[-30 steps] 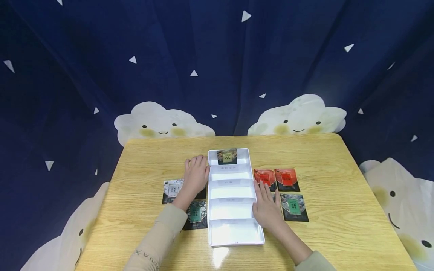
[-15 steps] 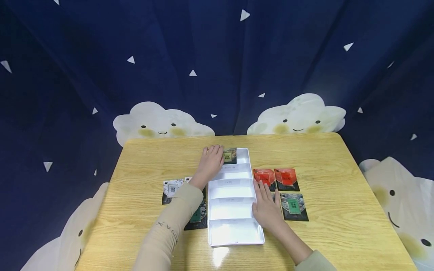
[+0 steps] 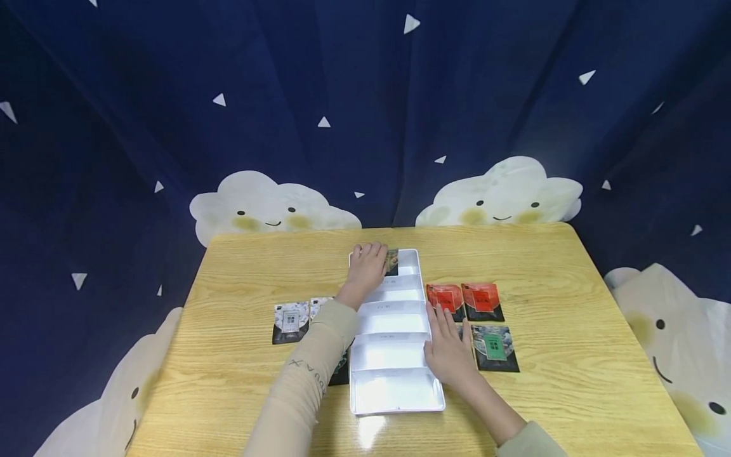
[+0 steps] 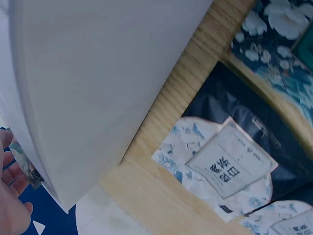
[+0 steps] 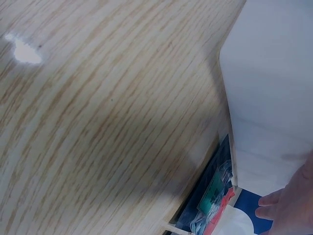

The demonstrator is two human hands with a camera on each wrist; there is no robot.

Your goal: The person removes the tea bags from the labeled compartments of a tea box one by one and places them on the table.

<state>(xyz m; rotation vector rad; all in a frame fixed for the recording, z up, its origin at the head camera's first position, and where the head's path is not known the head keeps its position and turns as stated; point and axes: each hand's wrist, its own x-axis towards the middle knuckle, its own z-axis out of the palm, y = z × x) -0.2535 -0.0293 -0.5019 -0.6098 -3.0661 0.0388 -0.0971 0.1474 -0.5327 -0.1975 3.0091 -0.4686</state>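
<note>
A long white box with several compartments stands mid-table. In its far compartment a dark sachet leans, its left part hidden behind my left hand. The left wrist view shows the fingertips right at that sachet, past the box's tall side wall, with the thumb apart from them. My right hand rests against the box's right side, its fingers straight and pointing away. It partly covers a sachet behind it. In the right wrist view the hand lies beside the box wall.
Left of the box lie white-and-black sachets and a dark green-labelled one, partly under the left sleeve. To its right are two red sachets and a green-labelled sachet. A dark blue curtain hangs behind the table.
My left hand has moved from beside the box's left edge, rightward and over the far compartment, covering part of the dark sachet there. My right hand has stayed where it was.
</note>
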